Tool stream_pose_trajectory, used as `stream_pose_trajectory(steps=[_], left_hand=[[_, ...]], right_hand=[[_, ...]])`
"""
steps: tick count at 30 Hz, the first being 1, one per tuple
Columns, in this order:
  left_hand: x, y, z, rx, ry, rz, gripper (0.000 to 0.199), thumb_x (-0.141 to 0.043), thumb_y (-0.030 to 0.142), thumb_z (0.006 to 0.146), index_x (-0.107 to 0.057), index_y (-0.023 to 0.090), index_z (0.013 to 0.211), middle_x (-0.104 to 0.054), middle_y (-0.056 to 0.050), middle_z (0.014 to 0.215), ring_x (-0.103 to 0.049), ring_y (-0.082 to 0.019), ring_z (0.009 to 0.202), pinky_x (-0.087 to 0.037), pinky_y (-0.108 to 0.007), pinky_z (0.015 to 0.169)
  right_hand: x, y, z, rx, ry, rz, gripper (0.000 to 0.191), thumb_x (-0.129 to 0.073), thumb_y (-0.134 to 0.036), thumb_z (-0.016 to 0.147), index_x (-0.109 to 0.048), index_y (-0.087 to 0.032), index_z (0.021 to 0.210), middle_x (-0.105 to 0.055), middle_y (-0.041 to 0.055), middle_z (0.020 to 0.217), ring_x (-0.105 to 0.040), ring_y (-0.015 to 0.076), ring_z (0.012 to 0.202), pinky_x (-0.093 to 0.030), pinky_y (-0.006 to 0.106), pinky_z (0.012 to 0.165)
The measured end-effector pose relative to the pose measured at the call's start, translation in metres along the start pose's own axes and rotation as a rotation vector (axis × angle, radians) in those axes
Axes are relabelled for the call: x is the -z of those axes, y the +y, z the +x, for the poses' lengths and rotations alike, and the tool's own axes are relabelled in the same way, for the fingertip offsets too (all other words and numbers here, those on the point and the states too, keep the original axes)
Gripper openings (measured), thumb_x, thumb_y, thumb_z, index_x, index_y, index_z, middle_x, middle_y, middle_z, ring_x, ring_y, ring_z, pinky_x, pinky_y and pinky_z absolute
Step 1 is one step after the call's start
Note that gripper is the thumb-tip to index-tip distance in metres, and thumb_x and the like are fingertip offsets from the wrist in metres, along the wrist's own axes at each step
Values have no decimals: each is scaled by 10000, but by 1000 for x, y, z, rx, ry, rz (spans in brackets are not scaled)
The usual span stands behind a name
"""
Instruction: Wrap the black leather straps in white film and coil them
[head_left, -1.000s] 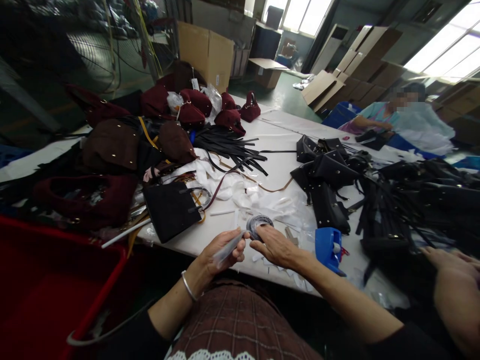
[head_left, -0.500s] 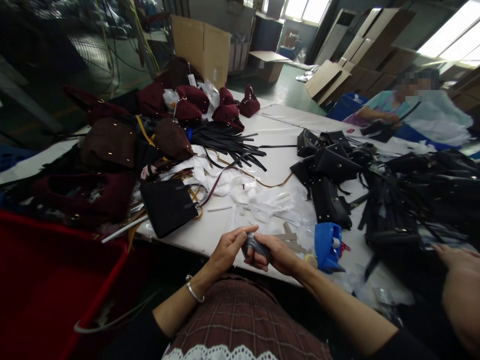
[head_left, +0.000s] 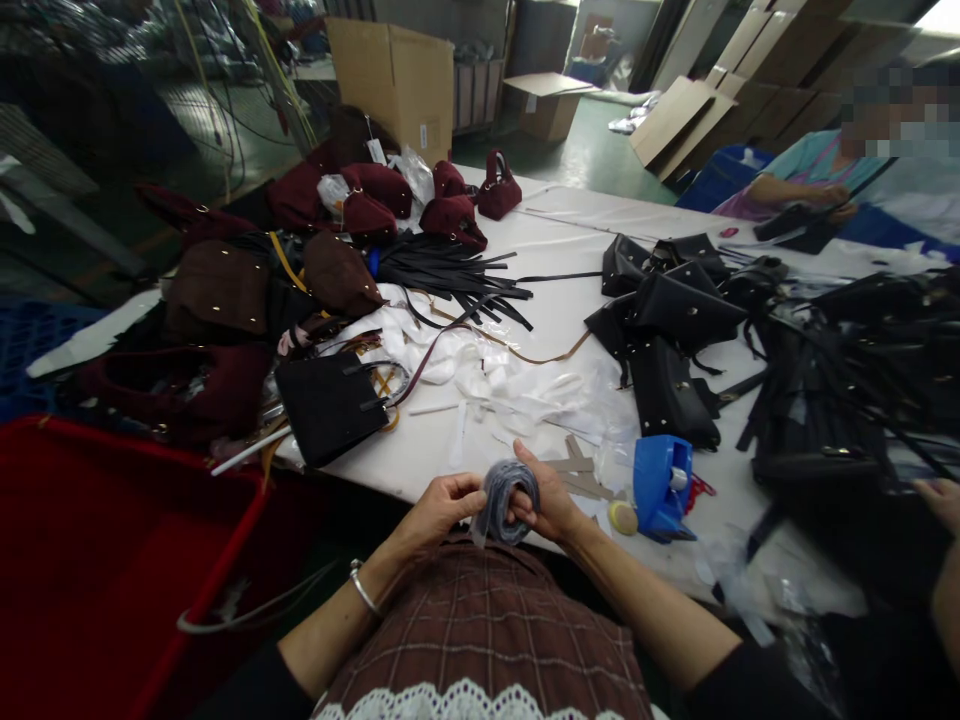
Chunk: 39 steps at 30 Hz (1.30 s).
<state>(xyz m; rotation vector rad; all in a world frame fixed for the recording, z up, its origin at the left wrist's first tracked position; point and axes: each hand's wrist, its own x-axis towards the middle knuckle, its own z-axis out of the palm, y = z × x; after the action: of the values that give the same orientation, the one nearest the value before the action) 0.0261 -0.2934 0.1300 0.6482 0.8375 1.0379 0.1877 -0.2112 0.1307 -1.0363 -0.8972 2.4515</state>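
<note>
White bench spans 10 through 12 to 3 o'clock, read from the roll. Red bin at 9. Co-worker at 1 to 2, across the bench, black piece in hand. Black pile at 2, black bags at 1, just beside it. Box at 11, behind the bench. Maroon bags at 11, brown bags at 10, heaped together. Checked apron at 6. White film crumpled at 12. Black straps fanned between 11 and 12. Single black bag at 10, tilted. Blue dispenser at 3.

Left hand at 9, right hand at 3, both touching the roll. Left grip: thumb and fingers pinch the roll's left edge. Right grip: fingers curled into the roll's centre hole, palm outside, thumb up. Roll, greyish and clear, sits between the hands at the bench's near edge, above the apron, hole facing the camera. Grey strips at 2, on the bench. Yellow disc at 3, just beside the dispenser. Bangle on left wrist.
</note>
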Motion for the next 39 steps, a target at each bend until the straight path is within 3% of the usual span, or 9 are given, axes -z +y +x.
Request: stream_pose_trajectory(steps=[3, 5, 7, 9, 12, 17, 24, 30, 39], left_hand=[[1, -10, 7, 44, 11, 15, 372, -785, 417, 734, -698, 117, 937, -719, -90, 873, -668, -206, 773, -519, -319, 753], [4, -18, 12, 93, 29, 49, 392, -776, 430, 729, -686, 121, 953, -711, -78, 845, -664, -208, 741, -518, -327, 725], [11, -27, 18, 89, 105, 221, 359, -748, 431, 741, -687, 130, 926, -691, -52, 789, -640, -194, 701, -496, -310, 689], [23, -36, 26, -4, 235, 565, 245, -730, 379, 744, -695, 156, 840, -667, -29, 755, -606, -189, 718, -467, -302, 700], [43, -51, 44, -177, 400, 1150, 48, -698, 235, 752, -679, 191, 754, -651, -37, 776, -575, -215, 816, -438, -332, 782], [66, -92, 80, -261, 307, 1633, 127, -613, 150, 823, -666, 185, 933, -644, -79, 878, -565, -246, 875, -434, -358, 771], [82, -138, 86, -330, 281, 1657, 220, -449, 228, 959, -655, 155, 971, -647, -118, 892, -566, -242, 843, -424, -372, 745], [98, -139, 69, -430, 305, 1541, 323, -350, 252, 1006, -616, 190, 1178, -647, -140, 1162, -570, -229, 904, -426, -371, 779], [110, -132, 79, -485, 202, 1614, 231, -430, 250, 988, -652, 194, 1019, -671, -84, 938, -560, -199, 832, -447, -326, 772]], right_hand=[[6, 14, 18, 82, 241, 49, 596, -549, -690, 786, -389, -208, 473, -374, -50, 343, -316, 72, 296, -227, 214, 318], [14, 26, 33, 193, 380, -2, 551, -558, -685, 772, -398, -215, 535, -380, -63, 405, -317, 73, 352, -278, 217, 358], [25, 35, 45, 298, 435, -239, 556, -447, -704, 823, -463, -202, 583, -435, -34, 480, -397, 99, 451, -384, 238, 459], [40, 42, 53, 366, 443, -492, 546, -409, -663, 859, -561, -176, 667, -533, 12, 607, -486, 137, 601, -451, 272, 597], [60, 47, 56, 416, 433, -641, 326, -618, -498, 792, -644, -175, 832, -578, 16, 767, -505, 156, 755, -447, 287, 750], [84, 57, 70, 430, 130, -1156, 219, -625, -193, 773, -644, -197, 992, -581, -1, 820, -508, 137, 730, -431, 274, 756], [101, 68, 109, 263, 146, -1352, 74, -650, -131, 743, -620, -178, 791, -556, -4, 736, -471, 136, 673, -379, 271, 676], [100, 69, 115, 199, 151, -1407, 110, -715, -182, 739, -607, -184, 718, -552, 3, 763, -477, 141, 698, -370, 278, 679], [106, 66, 101, 260, 190, -1423, 85, -695, -237, 805, -669, -199, 877, -633, -5, 812, -555, 128, 739, -435, 239, 731]])
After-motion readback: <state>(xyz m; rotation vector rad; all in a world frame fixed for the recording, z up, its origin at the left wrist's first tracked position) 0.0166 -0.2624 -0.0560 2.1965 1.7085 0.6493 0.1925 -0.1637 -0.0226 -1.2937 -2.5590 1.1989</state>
